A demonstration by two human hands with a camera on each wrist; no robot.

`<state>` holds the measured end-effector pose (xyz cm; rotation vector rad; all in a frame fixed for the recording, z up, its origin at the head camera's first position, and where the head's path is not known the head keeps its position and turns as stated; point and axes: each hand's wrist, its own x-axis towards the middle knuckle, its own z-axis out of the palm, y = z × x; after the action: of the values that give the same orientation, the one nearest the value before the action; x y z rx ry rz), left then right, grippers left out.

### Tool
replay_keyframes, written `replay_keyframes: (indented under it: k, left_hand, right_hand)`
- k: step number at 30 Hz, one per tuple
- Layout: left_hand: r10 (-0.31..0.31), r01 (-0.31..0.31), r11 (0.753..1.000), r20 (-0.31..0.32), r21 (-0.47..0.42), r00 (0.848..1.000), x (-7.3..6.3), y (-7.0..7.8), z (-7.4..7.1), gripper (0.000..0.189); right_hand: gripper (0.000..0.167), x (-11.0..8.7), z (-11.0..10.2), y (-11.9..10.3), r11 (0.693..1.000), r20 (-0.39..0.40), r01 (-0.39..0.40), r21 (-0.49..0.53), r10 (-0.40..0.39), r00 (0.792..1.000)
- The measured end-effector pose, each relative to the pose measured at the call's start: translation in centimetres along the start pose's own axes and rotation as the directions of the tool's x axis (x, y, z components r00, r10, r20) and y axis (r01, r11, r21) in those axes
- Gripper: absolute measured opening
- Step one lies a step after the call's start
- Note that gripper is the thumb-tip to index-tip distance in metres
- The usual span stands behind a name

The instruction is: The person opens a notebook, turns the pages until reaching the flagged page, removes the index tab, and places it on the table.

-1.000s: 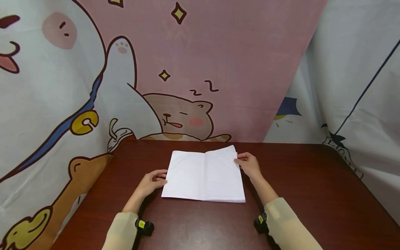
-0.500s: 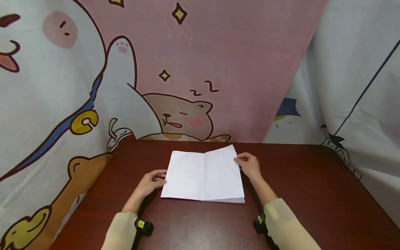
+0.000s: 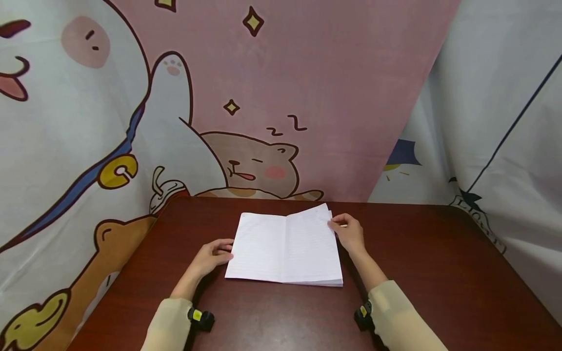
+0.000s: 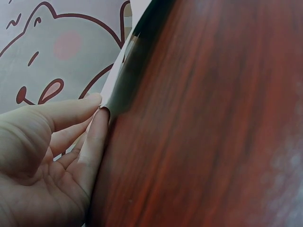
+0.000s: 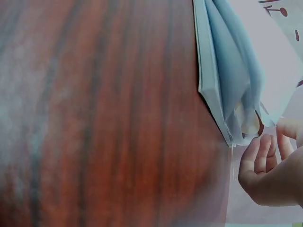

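Note:
An open notebook with lined white pages lies on the table in the head view. My left hand pinches its left edge between thumb and fingers; the left wrist view shows the thumb on top and a finger underneath. At the upper right edge, my right hand holds some page edges. In the right wrist view, the right-hand pages stand fanned apart, with a fingertip in between them and the thumb against the outer page. The notebook's cover is mostly hidden.
The dark red-brown wooden table spreads around the notebook. Behind it hangs a cartoon-printed cloth, with a white curtain at the right. Black wrist cameras are strapped on both wrists.
The right-hand pages have lifted and parted slightly near their edge as my right fingers shift on them. My left hand keeps its hold on the left edge.

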<state>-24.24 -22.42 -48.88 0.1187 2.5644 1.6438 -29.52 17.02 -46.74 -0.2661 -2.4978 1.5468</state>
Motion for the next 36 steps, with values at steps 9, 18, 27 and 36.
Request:
replay_keyframes:
  k: [9, 18, 27, 36]
  left_hand:
    - [-0.011, 0.011, 1.000, 0.000, 0.006, 1.000, 0.02, -0.01, 0.05, 0.045]
    - [-0.017, 0.017, 1.000, 0.000, 0.002, 1.000, 0.07, -0.11, 0.04, 0.045]
    - [-0.014, 0.014, 1.000, 0.000, 0.009, 1.000, 0.03, -0.18, 0.05, 0.045]
    - [-0.012, 0.012, 1.000, 0.007, 0.006, 1.000, 0.10, -0.20, 0.03, 0.045]
  right_hand:
    - [0.018, 0.06, 0.06, 0.09, 1.000, -0.016, 0.017, -0.002, -0.017, 1.000]
    - [0.019, -0.03, 0.11, -0.10, 1.000, -0.003, -0.009, 0.027, 0.009, 1.000]
    - [0.018, -0.14, 0.03, -0.23, 0.995, 0.036, -0.036, 0.097, 0.032, 0.999]
    - [0.023, -0.16, 0.13, -0.09, 0.992, 0.056, -0.038, 0.123, 0.031, 0.998]
